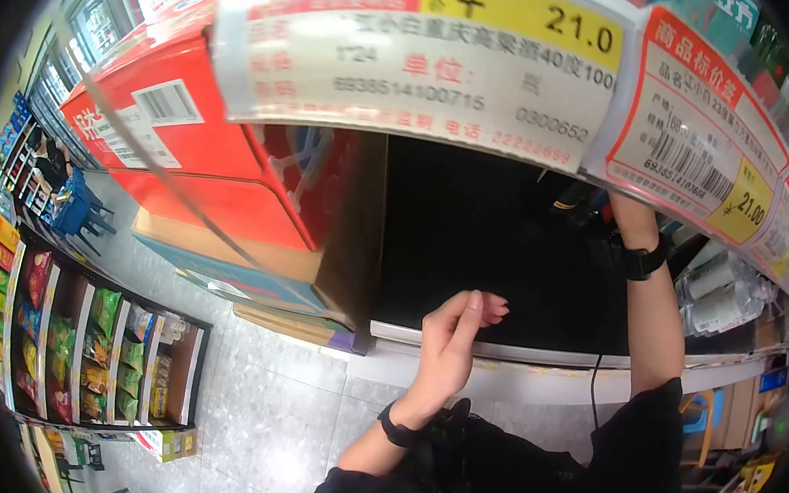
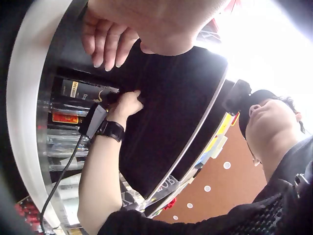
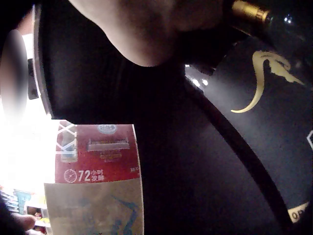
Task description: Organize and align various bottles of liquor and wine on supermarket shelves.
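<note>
Behind the price tags in the head view, my right hand (image 1: 633, 224) reaches into the dark shelf (image 1: 496, 254). In the left wrist view, that right hand (image 2: 128, 105) grips a dark bottle (image 2: 78, 90) by its neck, fingers curled. The right wrist view shows the black bottle label (image 3: 274, 122) close up, with a gold swirl; the palm overlaps the neck. A second bottle with a gold-foiled neck (image 3: 249, 11) stands beside it. My left hand (image 1: 452, 339) hovers at the shelf's front edge, fingers loosely bent, holding nothing.
Large price tags (image 1: 419, 54) cross the top of my view. Red boxes (image 1: 227, 141) are stacked on a brown carton (image 1: 253, 272) at left. Clear bottles (image 1: 724, 296) stand right of my right arm. A snack rack (image 1: 99, 344) stands on the tiled floor. A black cable (image 1: 597, 392) hangs down.
</note>
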{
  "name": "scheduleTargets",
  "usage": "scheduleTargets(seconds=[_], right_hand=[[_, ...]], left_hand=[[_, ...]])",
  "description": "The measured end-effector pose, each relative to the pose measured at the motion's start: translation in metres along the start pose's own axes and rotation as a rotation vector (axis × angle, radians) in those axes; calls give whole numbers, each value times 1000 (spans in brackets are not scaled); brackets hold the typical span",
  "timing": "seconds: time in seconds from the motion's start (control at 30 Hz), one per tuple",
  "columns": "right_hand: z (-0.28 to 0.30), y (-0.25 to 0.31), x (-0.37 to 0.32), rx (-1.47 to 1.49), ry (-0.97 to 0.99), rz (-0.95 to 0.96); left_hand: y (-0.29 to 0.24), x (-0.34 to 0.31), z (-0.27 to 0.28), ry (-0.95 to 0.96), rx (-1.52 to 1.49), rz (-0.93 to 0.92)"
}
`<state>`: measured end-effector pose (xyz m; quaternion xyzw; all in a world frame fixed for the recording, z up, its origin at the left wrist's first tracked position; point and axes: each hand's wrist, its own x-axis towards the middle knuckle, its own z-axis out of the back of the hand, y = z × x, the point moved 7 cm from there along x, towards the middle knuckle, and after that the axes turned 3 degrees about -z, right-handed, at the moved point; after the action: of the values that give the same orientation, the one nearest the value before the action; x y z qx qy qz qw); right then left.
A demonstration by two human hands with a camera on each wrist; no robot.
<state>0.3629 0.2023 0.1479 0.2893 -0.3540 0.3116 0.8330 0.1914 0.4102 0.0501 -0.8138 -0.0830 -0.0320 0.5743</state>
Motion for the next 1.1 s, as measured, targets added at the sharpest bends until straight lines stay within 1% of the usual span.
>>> scheduleTargets(seconds=[0.13, 0.2, 0.27, 0.3, 0.33, 0.37, 0.4, 0.43, 0.47, 0.5, 0.53, 0.6, 0.63, 0.67, 0.73, 0.77, 0.8, 0.87, 0.9, 0.93, 1.0, 1.03, 1.07, 1.1], right_hand=[[5, -10, -31, 34, 37, -64], [13, -13, -49, 46, 54, -98], [6, -18, -48, 55, 70, -131], [21, -20, -68, 57, 75, -148], [1, -29, -37, 59, 78, -162], [-18, -40, -6, 62, 81, -178], [-3, -32, -37, 66, 84, -196], [13, -22, -69, 69, 87, -211], [16, -21, -74, 72, 90, -224], [20, -15, -85, 76, 91, -233], [18, -5, -90, 86, 97, -236], [3, 17, -97, 116, 98, -237], [2, 21, -101, 130, 93, -238], [5, 21, -102, 135, 89, -247], [15, 59, -74, 477, 24, -536], [21, 70, -71, 558, 24, -641], [21, 74, -67, 553, 8, -633], [31, 85, -63, 476, -88, -492], [31, 85, -71, 497, -58, -580], [34, 88, -76, 486, -85, -587], [49, 96, -87, 444, -280, -543], [47, 95, -94, 660, -282, -680], [51, 95, -104, 507, -264, -551], [52, 93, -112, 633, -342, -592]], left_hand=[[-1, 8, 0, -4, -20, -4], [-2, 10, 0, 4, -22, -43], [1, 13, -2, 19, -17, -22], [-1, 14, -3, 18, -9, -40], [-3, 16, -5, 18, -1, -61], [-4, 18, -7, 31, 73, -47], [-1, 20, -9, 44, 72, -37], [2, 23, -9, 32, 164, -72], [1, 25, -8, 19, 255, -110], [2, 26, -11, 63, 231, -63], [9, 27, -15, 64, 229, -64], [17, 29, -17, 95, 199, -192], [19, 30, -22, 208, 354, -200], [18, 30, -26, 222, 355, -201], [16, 37, -49, 306, 265, -137], [24, 39, -51, 323, 257, -59], [21, 38, -54, 335, 259, -71], [19, 34, -55, 334, 248, -14], [19, 32, -56, 333, 235, -2], [17, 27, -59, 362, 240, -4], [8, 19, -61, 375, 286, -91], [12, 18, -61, 360, 273, -51], [11, 16, -67, 396, 275, -51], [7, 14, -72, 388, 265, -84]])
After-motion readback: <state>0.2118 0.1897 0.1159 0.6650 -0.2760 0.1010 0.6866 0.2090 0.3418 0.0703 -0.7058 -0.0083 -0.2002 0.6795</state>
